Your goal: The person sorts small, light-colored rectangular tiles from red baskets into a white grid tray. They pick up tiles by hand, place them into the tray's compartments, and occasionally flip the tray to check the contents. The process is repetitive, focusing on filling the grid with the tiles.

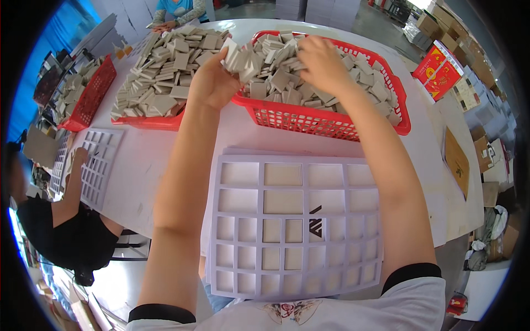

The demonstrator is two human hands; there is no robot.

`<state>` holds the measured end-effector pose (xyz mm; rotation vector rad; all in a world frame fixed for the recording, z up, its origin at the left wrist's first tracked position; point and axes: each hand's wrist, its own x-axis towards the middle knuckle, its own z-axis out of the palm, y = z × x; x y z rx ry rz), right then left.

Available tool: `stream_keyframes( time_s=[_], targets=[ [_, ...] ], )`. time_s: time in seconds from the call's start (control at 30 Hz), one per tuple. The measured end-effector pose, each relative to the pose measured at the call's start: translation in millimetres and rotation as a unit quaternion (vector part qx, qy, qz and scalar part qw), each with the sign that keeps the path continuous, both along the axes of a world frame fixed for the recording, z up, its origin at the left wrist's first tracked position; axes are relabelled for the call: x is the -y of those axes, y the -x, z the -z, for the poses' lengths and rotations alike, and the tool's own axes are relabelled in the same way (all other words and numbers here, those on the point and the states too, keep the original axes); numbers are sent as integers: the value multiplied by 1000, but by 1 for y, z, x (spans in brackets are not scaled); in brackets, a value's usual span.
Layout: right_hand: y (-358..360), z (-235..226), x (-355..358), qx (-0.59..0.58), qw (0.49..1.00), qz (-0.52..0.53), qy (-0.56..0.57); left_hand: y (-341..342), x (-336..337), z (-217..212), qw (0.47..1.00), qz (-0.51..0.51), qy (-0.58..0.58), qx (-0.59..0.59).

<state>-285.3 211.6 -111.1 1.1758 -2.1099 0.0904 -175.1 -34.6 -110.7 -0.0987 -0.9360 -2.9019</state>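
The head view shows the left hand [214, 83] grasping a bunch of pale tiles [243, 63] near 12 o'clock, beside a heaped red basket [309, 121]. At 1 o'clock the right hand [323, 63] reaches onto that basket's tiles, fingers bent; I cannot tell whether it grips any. At 6 o'clock lies a white gridded tray [261, 201], the right forearm hiding part of its edge. A second full basket [149, 122] stands toward 10 o'clock on the tabletop [187, 140], a third [95, 95] beyond it. A co-worker in black [69, 234] sits at 8 o'clock. The tray bears a bold black mark [315, 227]; at 2 o'clock a red box [436, 71] carries pale print.
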Motion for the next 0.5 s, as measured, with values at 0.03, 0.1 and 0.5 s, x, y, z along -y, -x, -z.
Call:
stream_keyframes(
  time_s=[0.03,0.1,0.5],
  targets=[
    [-6,-4,-5,2,1000,8,25,-10,2,5,1000,18,1,10],
    [-7,-7,-20,94,990,32,102,-32,-5,13,1000,24,15,-6],
    [-2,33,-67,438,844,193,242,-89,-50,19,996,24,15,80]
  ],
)
